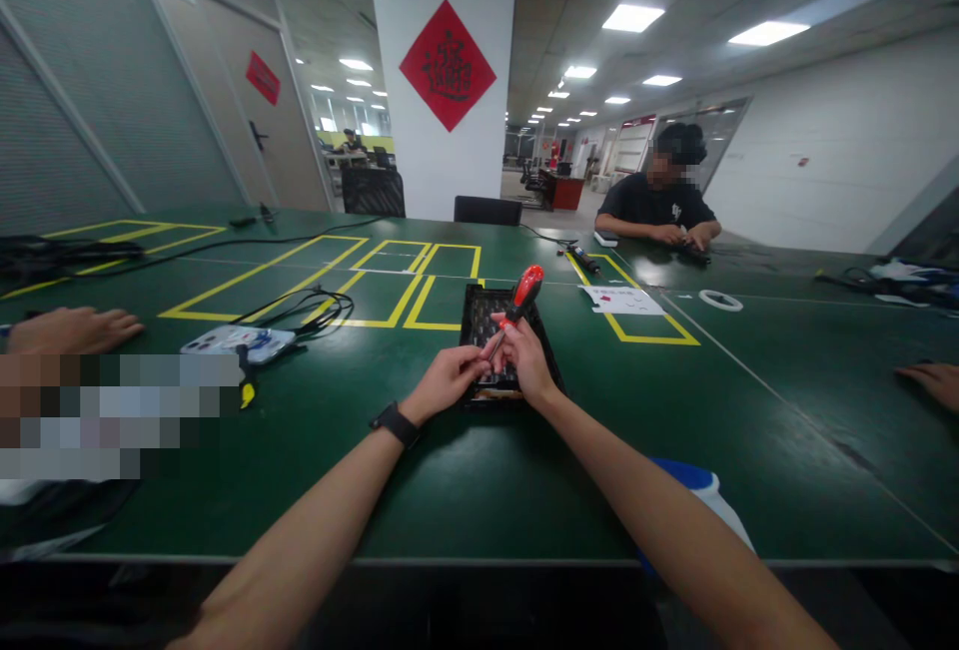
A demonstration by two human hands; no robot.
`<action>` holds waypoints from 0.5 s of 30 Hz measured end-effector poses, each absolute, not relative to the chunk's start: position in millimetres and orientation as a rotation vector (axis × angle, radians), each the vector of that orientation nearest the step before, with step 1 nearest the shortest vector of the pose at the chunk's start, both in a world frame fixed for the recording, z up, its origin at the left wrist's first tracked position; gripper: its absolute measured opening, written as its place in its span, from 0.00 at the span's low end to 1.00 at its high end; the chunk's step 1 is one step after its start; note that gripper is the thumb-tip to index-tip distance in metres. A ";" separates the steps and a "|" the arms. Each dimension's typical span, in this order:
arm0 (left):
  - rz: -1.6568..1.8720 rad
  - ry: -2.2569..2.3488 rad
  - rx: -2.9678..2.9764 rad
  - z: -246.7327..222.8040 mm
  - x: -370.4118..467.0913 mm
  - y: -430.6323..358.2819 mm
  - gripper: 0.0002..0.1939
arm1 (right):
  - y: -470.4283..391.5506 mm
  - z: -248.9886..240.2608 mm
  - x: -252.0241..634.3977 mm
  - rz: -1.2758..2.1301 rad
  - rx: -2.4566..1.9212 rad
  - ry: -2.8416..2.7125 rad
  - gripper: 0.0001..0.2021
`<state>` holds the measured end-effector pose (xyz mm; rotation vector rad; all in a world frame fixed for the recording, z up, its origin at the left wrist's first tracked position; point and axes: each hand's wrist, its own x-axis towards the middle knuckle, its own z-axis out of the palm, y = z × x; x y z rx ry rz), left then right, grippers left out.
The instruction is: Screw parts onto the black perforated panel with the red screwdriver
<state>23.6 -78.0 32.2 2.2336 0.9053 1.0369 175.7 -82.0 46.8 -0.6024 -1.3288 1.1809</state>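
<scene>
We see a black tray [468, 319], our landmark, on the green table [465, 495]. Above it, the right hand [526, 362] grasps a screwdriver [528, 288], red-and-black handle uppermost, shaft slanting down over the tray. Beside the shaft's lower end, the left hand [448, 380] draws its fingertips together; whether they grip anything, we cannot tell. Right of the tray we note a paper sheet [627, 302].
</scene>
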 end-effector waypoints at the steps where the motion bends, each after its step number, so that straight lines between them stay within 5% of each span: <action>1: 1.038 0.912 2.239 32.5 23.9 -78.5 0.14 | -82.0 46.5 175.7 1.172 -0.601 -1.328 0.15; 15: 1.126 1.018 2.167 28.9 26.0 -77.8 0.13 | -85.2 49.3 174.0 1.130 -0.632 -1.334 0.15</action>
